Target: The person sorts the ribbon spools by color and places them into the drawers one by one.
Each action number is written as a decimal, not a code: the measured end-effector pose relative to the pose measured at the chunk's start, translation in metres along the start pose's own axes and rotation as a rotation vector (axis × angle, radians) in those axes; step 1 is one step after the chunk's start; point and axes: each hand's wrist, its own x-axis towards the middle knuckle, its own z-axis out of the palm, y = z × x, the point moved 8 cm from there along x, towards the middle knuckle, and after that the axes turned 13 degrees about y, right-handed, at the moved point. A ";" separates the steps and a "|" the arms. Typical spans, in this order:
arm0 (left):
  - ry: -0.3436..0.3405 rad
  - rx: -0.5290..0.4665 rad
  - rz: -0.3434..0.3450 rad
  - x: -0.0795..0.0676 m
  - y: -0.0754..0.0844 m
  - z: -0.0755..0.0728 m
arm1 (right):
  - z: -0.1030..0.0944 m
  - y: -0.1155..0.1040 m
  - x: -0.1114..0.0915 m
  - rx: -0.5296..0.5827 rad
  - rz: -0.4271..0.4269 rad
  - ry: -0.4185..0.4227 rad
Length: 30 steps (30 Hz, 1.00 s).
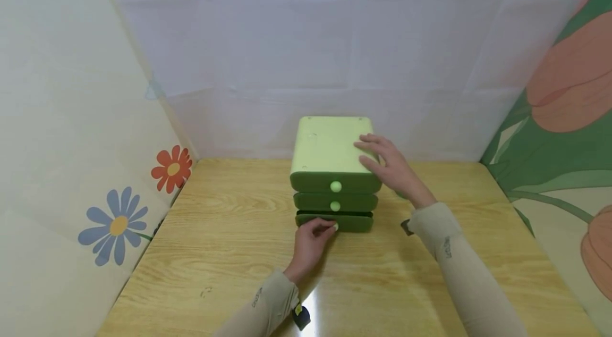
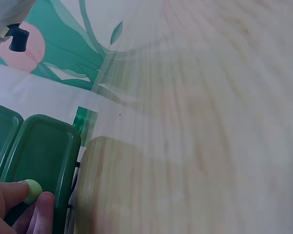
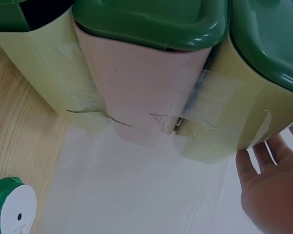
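A small drawer unit (image 1: 330, 140) with a light green top and dark green drawer fronts stands on the table. Its bottom drawer (image 1: 356, 223) is pulled out slightly, leaving a dark gap above the front; the upper two look closed. My left hand (image 1: 309, 245) pinches the bottom drawer's round pale knob (image 2: 33, 191) between thumb and fingers. Up on the unit, my right hand (image 1: 389, 164) rests at the right edge of the top with its fingers spread. In the right wrist view, clear tape (image 3: 219, 92) spans the side of the stacked tiers, the middle one pinkish.
A roll of green ribbon (image 3: 19, 209) with a white label lies on the wood-grain table (image 1: 229, 220), to the right of the unit. Behind stands a white creased backdrop (image 1: 282, 44). Flower-printed panels (image 1: 564, 114) flank the table on both sides.
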 end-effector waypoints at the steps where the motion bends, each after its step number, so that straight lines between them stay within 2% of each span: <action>1: -0.002 -0.001 -0.001 -0.001 0.000 0.000 | 0.000 0.000 0.000 0.000 0.002 -0.001; 24: -0.040 0.019 -0.039 -0.014 0.001 -0.004 | -0.001 -0.002 -0.001 0.019 0.012 0.004; 30: -0.031 0.020 -0.032 -0.016 0.002 -0.005 | -0.001 -0.001 0.000 0.016 0.013 0.005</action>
